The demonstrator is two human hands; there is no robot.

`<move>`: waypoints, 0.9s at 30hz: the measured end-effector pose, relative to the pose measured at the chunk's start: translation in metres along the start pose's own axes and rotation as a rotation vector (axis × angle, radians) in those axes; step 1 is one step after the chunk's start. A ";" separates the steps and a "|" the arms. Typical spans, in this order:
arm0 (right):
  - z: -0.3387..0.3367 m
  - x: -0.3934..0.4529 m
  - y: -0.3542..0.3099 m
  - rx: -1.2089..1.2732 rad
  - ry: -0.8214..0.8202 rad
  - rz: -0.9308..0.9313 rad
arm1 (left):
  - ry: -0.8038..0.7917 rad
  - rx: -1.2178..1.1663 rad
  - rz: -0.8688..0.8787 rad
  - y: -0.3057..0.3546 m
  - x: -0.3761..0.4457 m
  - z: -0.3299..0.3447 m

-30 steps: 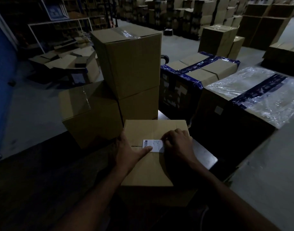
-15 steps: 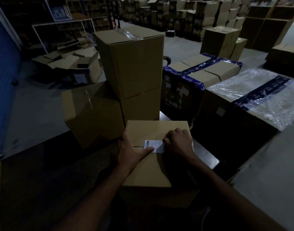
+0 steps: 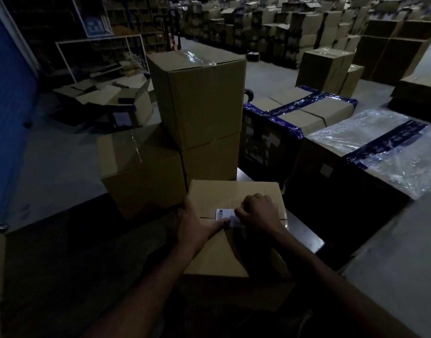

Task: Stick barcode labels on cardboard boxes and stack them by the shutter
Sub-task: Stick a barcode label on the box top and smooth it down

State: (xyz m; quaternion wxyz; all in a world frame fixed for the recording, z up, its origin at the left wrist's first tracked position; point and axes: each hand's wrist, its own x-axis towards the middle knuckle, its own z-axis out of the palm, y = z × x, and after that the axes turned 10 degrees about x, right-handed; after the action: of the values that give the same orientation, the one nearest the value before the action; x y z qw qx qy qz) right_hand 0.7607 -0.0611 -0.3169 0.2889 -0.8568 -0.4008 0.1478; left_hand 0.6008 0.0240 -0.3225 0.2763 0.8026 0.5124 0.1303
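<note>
Head view, lower centre of frame: the left hand [image 3: 193, 224] lies flat, thumb pinning the barcode label [image 3: 224, 214] on the cardboard box [image 3: 216, 254] top, seemingly to steady it while the right hand [image 3: 258, 213], fingers curled, pinches its right edge.

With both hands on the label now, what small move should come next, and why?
Probably smooth the barcode label flat with the right hand. Its right end looks lifted and blurred under the curled fingers, while the left hand steadies the near box, thumb at the label's lower edge.
</note>
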 end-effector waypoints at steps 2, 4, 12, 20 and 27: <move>0.000 0.000 0.002 0.084 0.046 -0.012 | -0.001 -0.010 0.004 0.000 0.000 0.000; 0.001 0.003 0.005 0.093 0.018 -0.021 | 0.002 -0.006 0.000 0.000 -0.001 0.000; -0.008 0.011 -0.001 -0.050 -0.093 -0.083 | 0.001 -0.048 0.013 -0.001 -0.001 0.001; -0.022 0.020 -0.006 0.072 -0.253 -0.049 | -0.005 -0.109 0.019 -0.005 0.002 0.002; -0.026 -0.004 -0.012 0.643 -0.244 0.118 | 0.045 -0.140 -0.022 -0.001 0.009 0.003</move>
State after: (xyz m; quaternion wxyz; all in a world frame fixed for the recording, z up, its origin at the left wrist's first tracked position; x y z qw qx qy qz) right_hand 0.7639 -0.0680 -0.2889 0.4847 -0.7198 -0.3150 0.3845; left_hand 0.6053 0.0313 -0.3266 0.3217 0.7726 0.5167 0.1807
